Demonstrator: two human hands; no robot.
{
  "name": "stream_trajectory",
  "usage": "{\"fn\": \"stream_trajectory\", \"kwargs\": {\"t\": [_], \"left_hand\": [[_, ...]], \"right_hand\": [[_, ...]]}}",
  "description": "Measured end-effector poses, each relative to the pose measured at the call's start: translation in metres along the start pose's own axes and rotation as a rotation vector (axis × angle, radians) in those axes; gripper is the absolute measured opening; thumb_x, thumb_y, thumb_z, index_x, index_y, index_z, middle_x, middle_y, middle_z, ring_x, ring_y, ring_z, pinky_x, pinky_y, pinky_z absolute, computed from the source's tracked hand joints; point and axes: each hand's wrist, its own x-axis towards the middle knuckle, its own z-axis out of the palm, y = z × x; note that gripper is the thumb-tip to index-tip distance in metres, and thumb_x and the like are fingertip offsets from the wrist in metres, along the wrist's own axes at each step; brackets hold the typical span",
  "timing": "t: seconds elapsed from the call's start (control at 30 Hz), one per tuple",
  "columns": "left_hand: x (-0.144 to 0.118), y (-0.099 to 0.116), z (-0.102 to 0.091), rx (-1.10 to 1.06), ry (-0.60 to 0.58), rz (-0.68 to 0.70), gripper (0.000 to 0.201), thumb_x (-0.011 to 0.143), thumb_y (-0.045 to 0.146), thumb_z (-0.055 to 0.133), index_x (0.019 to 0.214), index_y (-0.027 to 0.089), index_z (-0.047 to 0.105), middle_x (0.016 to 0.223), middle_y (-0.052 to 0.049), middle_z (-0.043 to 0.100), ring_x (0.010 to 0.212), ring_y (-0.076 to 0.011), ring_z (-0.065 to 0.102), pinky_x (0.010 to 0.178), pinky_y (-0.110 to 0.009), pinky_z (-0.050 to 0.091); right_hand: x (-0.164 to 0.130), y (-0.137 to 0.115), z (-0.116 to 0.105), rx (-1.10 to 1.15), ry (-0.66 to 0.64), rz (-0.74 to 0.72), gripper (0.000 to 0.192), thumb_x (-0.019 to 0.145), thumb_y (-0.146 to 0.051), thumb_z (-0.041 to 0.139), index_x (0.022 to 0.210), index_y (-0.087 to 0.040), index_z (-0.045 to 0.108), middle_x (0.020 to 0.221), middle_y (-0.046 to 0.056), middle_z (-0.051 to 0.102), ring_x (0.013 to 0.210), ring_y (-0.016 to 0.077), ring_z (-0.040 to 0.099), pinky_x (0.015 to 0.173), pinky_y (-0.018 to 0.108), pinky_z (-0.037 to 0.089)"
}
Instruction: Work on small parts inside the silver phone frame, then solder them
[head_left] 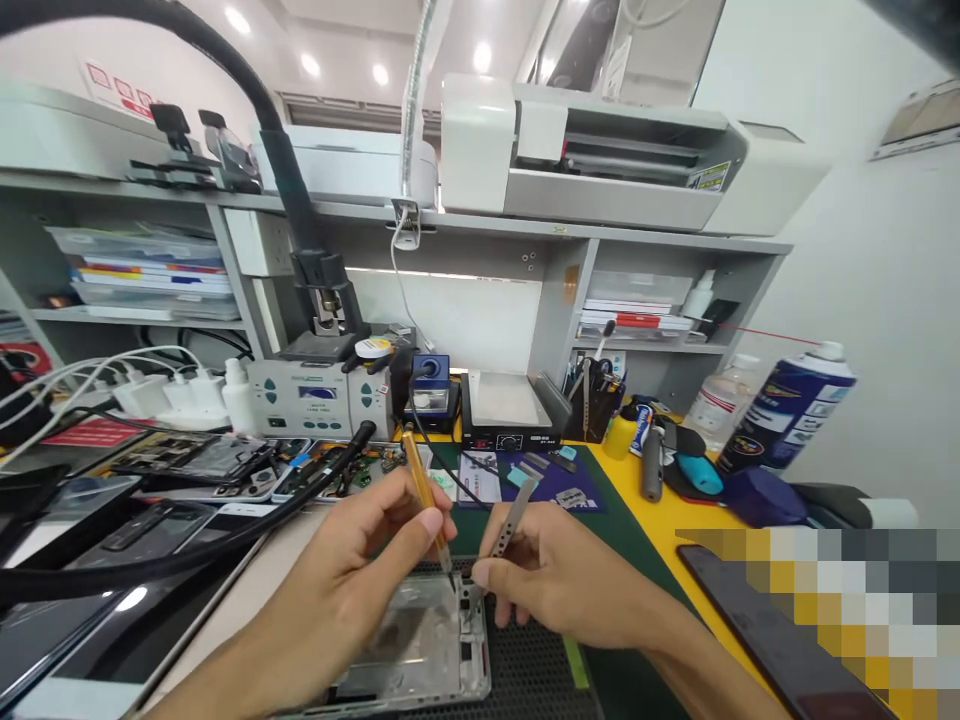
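Both hands (450,580) poise tools over the phone frame (420,640).

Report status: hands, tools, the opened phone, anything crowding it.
Left hand grips soldering iron, tip at phone frame. Right hand holds tweezers on the same spot. Black cable lies left, apart.

Blue spray can (787,405), soldering station (319,398), hot plate (510,408), white printer (600,155), dismantled phones (195,460)

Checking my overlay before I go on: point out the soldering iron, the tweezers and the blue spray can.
soldering iron (421,482), head view, on its yellow handle.
tweezers (516,520), head view, on the metal shank above the right hand.
blue spray can (789,405), head view, on its labelled body.
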Motion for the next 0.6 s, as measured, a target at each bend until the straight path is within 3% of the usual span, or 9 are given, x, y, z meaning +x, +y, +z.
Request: {"fn": "stream_trajectory", "kwargs": {"t": [0.23,0.47,0.6], "left_hand": [[-0.012,-0.015,0.003,0.024,-0.163,-0.022,0.04,0.134,0.059,0.061,0.119,0.032,0.086,0.106,0.001,0.089,0.095,-0.0188,0.083,0.085,-0.026,0.066],[-0.012,-0.014,0.004,0.066,-0.216,0.008,0.039,0.136,0.056,0.057,0.118,0.033,0.083,0.108,0.002,0.089,0.094,-0.0177,0.08,0.079,-0.022,0.064],[-0.011,-0.014,0.006,0.101,-0.254,0.022,0.041,0.137,0.06,0.053,0.124,0.035,0.084,0.118,0.003,0.091,0.104,-0.0163,0.085,0.092,-0.02,0.067]], "right_hand": [[0.001,-0.002,0.001,0.024,-0.005,0.045,0.024,0.108,-0.016,0.092,0.096,-0.025,0.073,0.075,-0.004,0.077,0.074,0.0192,0.078,0.07,0.025,0.056],[0.0,-0.004,0.001,0.005,0.013,0.039,0.024,0.111,-0.013,0.089,0.096,-0.024,0.073,0.077,-0.004,0.077,0.077,0.0199,0.079,0.071,0.027,0.056],[-0.001,-0.001,0.0,0.01,0.017,0.02,0.022,0.11,-0.014,0.089,0.096,-0.024,0.075,0.077,-0.004,0.077,0.077,0.0203,0.079,0.072,0.027,0.057]]}}
